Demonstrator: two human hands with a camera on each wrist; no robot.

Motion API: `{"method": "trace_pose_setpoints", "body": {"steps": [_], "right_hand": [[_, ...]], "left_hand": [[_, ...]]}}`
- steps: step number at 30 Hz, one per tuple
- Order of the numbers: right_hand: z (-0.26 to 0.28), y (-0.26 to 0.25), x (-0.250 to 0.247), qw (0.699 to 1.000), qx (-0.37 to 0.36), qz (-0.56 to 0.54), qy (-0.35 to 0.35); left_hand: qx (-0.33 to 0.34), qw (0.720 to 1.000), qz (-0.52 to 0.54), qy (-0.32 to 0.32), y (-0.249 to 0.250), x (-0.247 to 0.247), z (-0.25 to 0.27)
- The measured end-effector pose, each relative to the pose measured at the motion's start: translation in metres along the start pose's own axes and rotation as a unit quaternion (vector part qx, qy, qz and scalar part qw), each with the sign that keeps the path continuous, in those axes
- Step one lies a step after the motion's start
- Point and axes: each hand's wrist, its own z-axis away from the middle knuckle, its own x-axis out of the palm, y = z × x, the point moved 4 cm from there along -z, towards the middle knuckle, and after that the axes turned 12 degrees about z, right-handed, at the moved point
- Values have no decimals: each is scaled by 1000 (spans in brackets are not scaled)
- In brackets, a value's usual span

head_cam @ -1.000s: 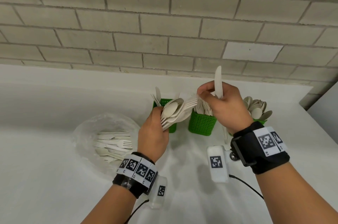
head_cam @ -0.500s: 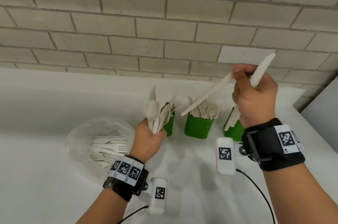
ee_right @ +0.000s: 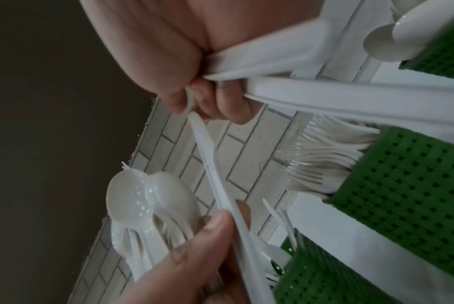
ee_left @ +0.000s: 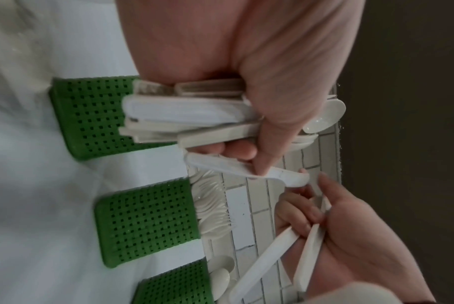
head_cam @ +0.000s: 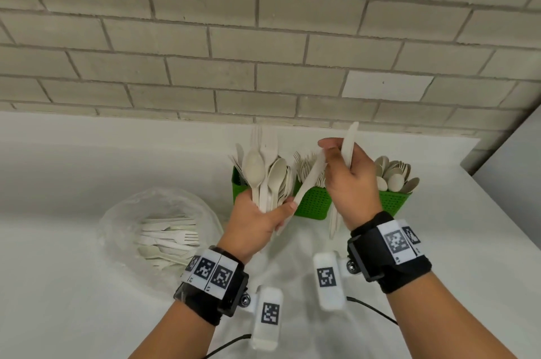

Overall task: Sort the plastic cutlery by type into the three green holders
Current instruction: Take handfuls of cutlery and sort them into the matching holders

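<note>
My left hand (head_cam: 272,206) grips an upright bundle of white cutlery (head_cam: 265,180), mostly spoons, in front of the left green holder (head_cam: 237,183). One knife (head_cam: 308,183) slants out of the bundle, its handle under my left thumb. My right hand (head_cam: 330,153) holds two knives (head_cam: 349,142) in its curled fingers, and its fingertips reach the slanted knife's blade tip (ee_left: 297,180). The middle holder (head_cam: 313,202) has forks and the right holder (head_cam: 393,202) has spoons. The right wrist view shows the slanted knife (ee_right: 213,164) running from my right fingers to my left thumb (ee_right: 210,232).
A clear plastic bag (head_cam: 123,212) with several loose forks and spoons (head_cam: 168,238) lies on the white table (head_cam: 58,270) at the left. A brick wall (head_cam: 263,36) stands close behind the holders. The table's right edge (head_cam: 497,212) runs near the spoon holder.
My right hand came down from the upper right with its knives and returned to the left hand's bundle. The left hand lifted the bundle a little, and one knife now slants out between the hands.
</note>
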Motion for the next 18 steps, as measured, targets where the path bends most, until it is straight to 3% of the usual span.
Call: {"method": "trace_pose_setpoints", "body": {"steps": [4, 10, 18], "right_hand": [[0, 4, -7, 990, 89, -107, -20], [-1, 12, 1, 999, 27, 13, -38], [15, 21, 9, 991, 81, -90, -62]], "left_hand": [[3, 999, 22, 47, -4, -11, -3], [0, 997, 64, 53, -7, 5, 4], [-5, 996, 67, 59, -10, 2, 3]]}}
